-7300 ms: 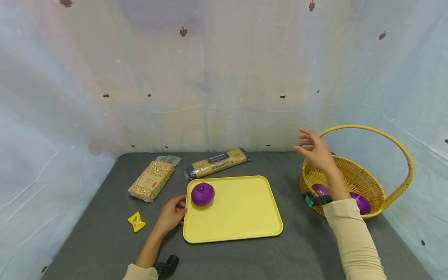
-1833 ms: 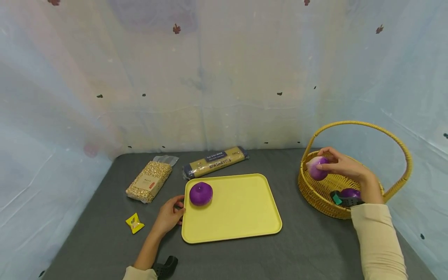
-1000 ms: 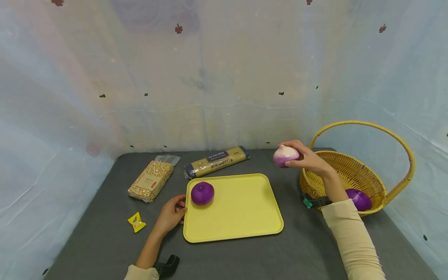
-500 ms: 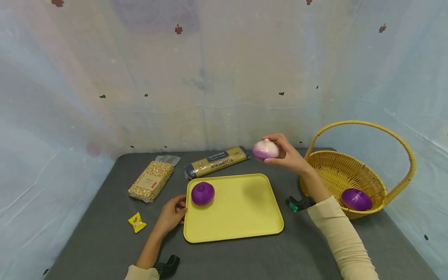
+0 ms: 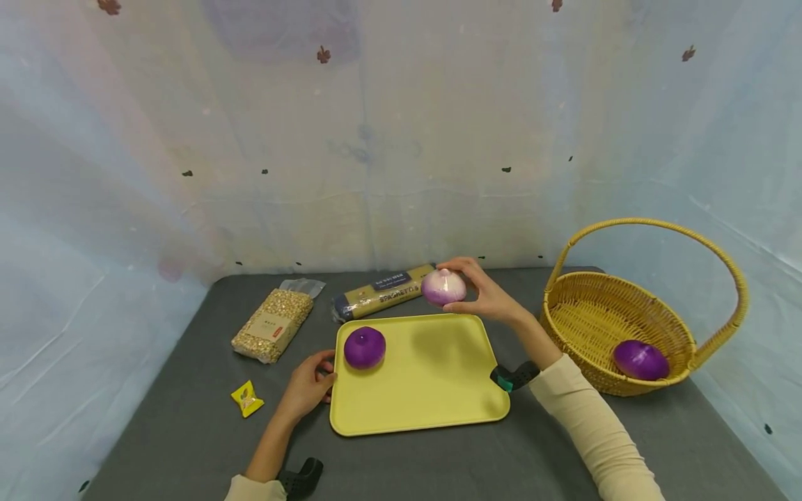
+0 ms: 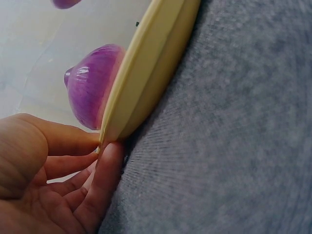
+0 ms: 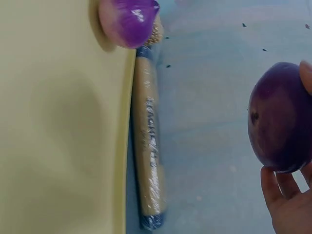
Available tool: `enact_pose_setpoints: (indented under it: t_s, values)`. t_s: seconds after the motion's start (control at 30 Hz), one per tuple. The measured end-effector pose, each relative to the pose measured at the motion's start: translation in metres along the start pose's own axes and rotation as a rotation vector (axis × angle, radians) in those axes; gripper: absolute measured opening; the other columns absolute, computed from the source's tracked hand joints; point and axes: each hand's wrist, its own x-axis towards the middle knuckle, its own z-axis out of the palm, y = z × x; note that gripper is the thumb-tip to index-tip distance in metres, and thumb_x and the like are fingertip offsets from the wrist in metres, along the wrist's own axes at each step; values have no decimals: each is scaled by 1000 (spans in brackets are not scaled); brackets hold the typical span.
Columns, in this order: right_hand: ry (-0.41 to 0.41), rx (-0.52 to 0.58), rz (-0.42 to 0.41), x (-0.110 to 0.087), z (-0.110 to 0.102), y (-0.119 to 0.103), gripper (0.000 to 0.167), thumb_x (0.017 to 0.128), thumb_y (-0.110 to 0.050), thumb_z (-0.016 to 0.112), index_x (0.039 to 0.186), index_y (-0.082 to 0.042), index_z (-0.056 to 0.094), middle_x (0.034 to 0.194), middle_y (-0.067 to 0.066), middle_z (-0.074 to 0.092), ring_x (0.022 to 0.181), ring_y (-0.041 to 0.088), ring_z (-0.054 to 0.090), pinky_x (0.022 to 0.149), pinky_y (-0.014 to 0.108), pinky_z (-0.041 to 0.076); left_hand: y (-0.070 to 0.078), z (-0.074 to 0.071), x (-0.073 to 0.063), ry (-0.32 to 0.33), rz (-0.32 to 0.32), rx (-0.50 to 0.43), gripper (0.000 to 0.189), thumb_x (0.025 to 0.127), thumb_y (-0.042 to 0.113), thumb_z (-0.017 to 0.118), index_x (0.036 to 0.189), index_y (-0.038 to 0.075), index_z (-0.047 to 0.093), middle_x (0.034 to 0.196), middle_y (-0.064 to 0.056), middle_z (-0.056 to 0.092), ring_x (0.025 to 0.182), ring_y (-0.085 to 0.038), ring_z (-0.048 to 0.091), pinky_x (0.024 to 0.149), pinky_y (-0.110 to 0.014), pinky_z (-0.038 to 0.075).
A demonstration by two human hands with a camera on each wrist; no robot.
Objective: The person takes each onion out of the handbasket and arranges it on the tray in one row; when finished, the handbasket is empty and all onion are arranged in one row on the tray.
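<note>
My right hand (image 5: pixel 491 300) holds a purple-and-white onion (image 5: pixel 443 287) in the air above the far edge of the yellow tray (image 5: pixel 420 390). In the right wrist view its dark purple underside with a small spot shows, thumb and fingers around the held onion (image 7: pixel 280 119). At the tray's left rim, my left hand (image 5: pixel 305 387) pinches the edge; the left wrist view shows the thumb on top and a finger (image 6: pixel 106 170) below. A second purple onion (image 5: pixel 365 348) sits on the tray's far left corner. Another purple onion (image 5: pixel 640 360) lies in the wicker basket (image 5: pixel 573 358).
Behind the tray lies a spaghetti pack (image 5: pixel 382 292), partly covered by the held onion. Left of it are a clear bag of pale yellow grains (image 5: pixel 272 323) and a small yellow wrapped piece (image 5: pixel 247 399). The basket's tall handle (image 5: pixel 651 223) arches up at right.
My right hand has reached into the basket, gripped an onion and lifted it out. It has carried the onion left to above the tray's far edge. My left hand stays at the tray rim.
</note>
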Motion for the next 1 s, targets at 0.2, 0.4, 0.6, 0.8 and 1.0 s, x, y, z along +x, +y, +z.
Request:
enact_pose_setpoints:
  t_s: [0.2,0.4,0.6,0.8,1.0]
  values:
    - [-13,3,15,3,14,18,67,76,6,71,134,6,38,134,21,25,116,30,40,90,33,49,2,0,-1,-4,6,-20,44,85,-4,60,128,-2,51,95,-14,54,59,-17,55,44,-28,51]
    - [-13,-106,11,5,27,45,70,74,-8,78,134,-8,42,134,11,31,116,26,38,88,43,49,1,-1,-2,-3,17,-17,44,85,-4,59,128,-3,50,95,-14,54,58,-17,55,43,-28,51]
    - [-44,-194,25,6,42,52,70,72,-19,81,131,-14,44,134,5,38,118,23,36,87,42,46,0,-1,0,1,13,-16,44,85,-3,60,128,-2,51,95,-13,54,58,-16,54,43,-28,51]
    - [-60,-263,33,7,55,57,67,67,-13,84,125,-11,50,129,6,44,119,26,37,90,46,43,-2,0,0,18,29,0,44,84,-4,60,127,-3,52,93,-14,54,57,-16,54,42,-28,51]
    - [-81,-280,74,5,63,64,66,66,-10,84,122,-11,50,126,8,44,117,26,38,92,47,43,-2,0,1,17,10,-5,44,84,-3,61,127,-2,52,94,-13,54,59,-16,54,43,-28,52]
